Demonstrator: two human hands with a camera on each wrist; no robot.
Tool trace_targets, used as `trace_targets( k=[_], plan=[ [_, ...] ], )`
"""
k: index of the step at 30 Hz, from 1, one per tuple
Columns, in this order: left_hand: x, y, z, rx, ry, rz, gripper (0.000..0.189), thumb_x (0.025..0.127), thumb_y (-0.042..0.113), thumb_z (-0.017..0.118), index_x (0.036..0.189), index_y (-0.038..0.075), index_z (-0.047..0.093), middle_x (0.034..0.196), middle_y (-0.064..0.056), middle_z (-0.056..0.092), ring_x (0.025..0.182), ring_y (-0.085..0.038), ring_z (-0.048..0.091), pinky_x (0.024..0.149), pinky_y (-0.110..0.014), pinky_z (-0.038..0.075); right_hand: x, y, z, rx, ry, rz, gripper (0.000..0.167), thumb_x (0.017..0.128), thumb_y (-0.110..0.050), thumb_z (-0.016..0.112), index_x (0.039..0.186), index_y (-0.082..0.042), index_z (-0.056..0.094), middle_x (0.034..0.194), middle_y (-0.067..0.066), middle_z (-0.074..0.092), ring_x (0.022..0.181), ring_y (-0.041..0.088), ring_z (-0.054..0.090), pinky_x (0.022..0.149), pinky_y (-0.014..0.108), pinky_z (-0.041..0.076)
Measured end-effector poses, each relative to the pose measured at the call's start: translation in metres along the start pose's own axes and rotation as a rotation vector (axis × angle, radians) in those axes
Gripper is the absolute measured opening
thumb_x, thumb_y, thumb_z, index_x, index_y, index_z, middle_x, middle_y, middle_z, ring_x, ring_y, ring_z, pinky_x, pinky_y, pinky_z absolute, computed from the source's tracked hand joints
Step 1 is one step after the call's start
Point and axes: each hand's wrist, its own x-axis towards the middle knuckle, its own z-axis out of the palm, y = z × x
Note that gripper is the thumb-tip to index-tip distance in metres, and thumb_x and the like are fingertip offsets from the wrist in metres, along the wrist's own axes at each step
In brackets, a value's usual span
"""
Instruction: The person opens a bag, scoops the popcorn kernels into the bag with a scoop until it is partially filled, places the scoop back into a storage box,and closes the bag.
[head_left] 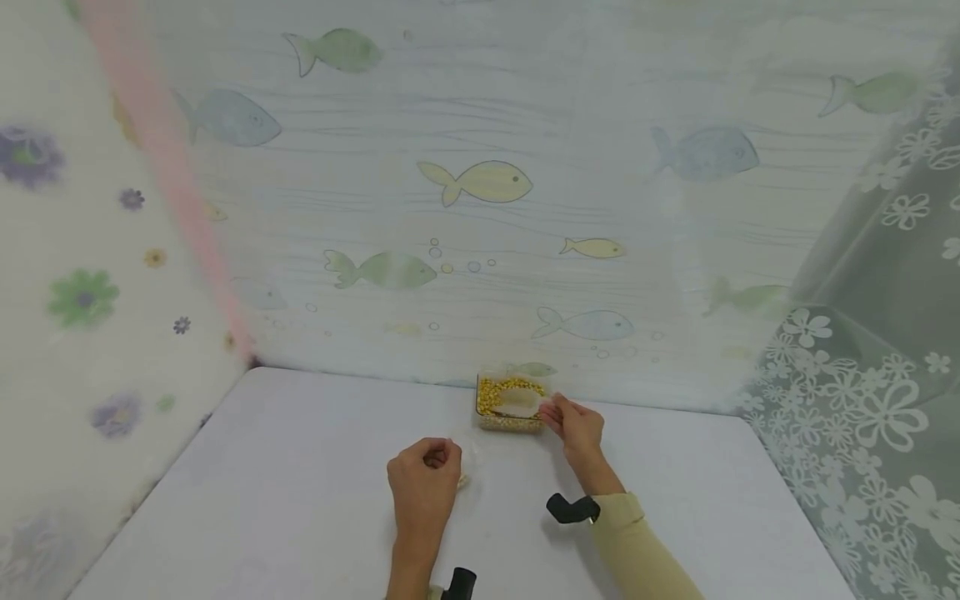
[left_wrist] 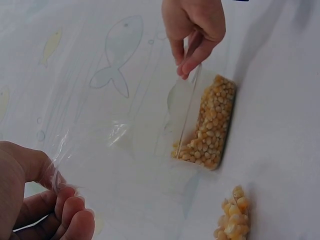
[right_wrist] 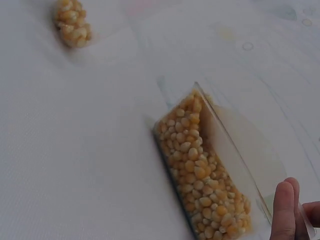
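While my left hand (head_left: pixel 424 477) pinches the edge of a thin, clear plastic bag (left_wrist: pixel 119 136), my right hand (head_left: pixel 581 428) pinches the end of a pale, scoop-like tool (head_left: pixel 519 402) at the far middle of the table. Its wide part is inside a transparent, rectangular box (head_left: pixel 510 426) of yellow corn kernels (right_wrist: pixel 186 165); how deep, I cannot tell. A small heap of kernels (left_wrist: pixel 233 216) seems to lie in the bag, nearer and to the left. I judge that scooping is in hand; the next move calls for a level lift and a wide bag mouth. The tabletop (head_left: pixel 300 475) is smooth and white. Behind it hangs a pale sheet with drawn fishes (head_left: pixel 600 192); flowered curtains (head_left: pixel 877 367) close both sides.
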Motion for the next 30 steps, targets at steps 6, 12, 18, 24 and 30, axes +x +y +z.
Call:
trace_targets(
  k=[6,12,18,24,30],
  plan=[
    [0.0,0.0,0.001,0.001,0.0,-0.002,0.01,0.081,-0.002,0.073,0.072,0.004,0.075,0.056,0.002,0.061,0.051,-0.006,0.054,0.052,-0.025,0.049,0.001,0.001,-0.003,0.079,-0.003,0.061,0.033,0.1,-0.005,0.061,0.124,0.016,0.055,0.071,0.004,0.073,0.068,0.01,0.074,0.072,0.023,0.06],
    [0.0,0.0,0.001,0.006,0.0,0.0,0.011,0.081,-0.002,0.073,0.072,0.004,0.075,0.056,0.003,0.061,0.051,-0.006,0.054,0.053,-0.024,0.049,0.0,0.0,-0.006,0.161,-0.009,0.1,0.009,0.1,-0.005,0.061,0.103,0.003,0.06,0.072,0.004,0.074,0.07,0.009,0.074,0.074,0.022,0.059],
    [-0.001,0.0,0.002,0.003,-0.005,0.014,0.01,0.081,-0.002,0.073,0.073,0.003,0.075,0.057,0.002,0.062,0.052,-0.006,0.054,0.053,-0.024,0.05,-0.002,-0.001,-0.01,0.223,-0.019,0.108,0.008,0.1,-0.006,0.061,0.103,0.001,0.062,0.074,0.002,0.073,0.072,0.009,0.073,0.077,0.021,0.059],
    [-0.001,0.0,0.002,-0.008,-0.008,0.013,0.01,0.081,-0.003,0.072,0.073,0.002,0.075,0.057,0.002,0.062,0.052,-0.006,0.055,0.052,-0.024,0.05,-0.003,-0.003,-0.014,0.282,-0.028,0.093,0.024,0.102,-0.006,0.059,0.122,0.006,0.059,0.075,0.002,0.073,0.075,0.009,0.073,0.078,0.02,0.058],
    [-0.001,0.001,0.002,-0.009,-0.008,0.013,0.011,0.08,-0.003,0.071,0.072,0.003,0.075,0.056,0.002,0.062,0.051,-0.006,0.056,0.052,-0.024,0.05,-0.003,-0.007,-0.014,0.314,-0.038,0.096,0.015,0.103,-0.007,0.057,0.114,0.001,0.062,0.074,0.002,0.073,0.074,0.008,0.073,0.076,0.018,0.058]
  ],
)
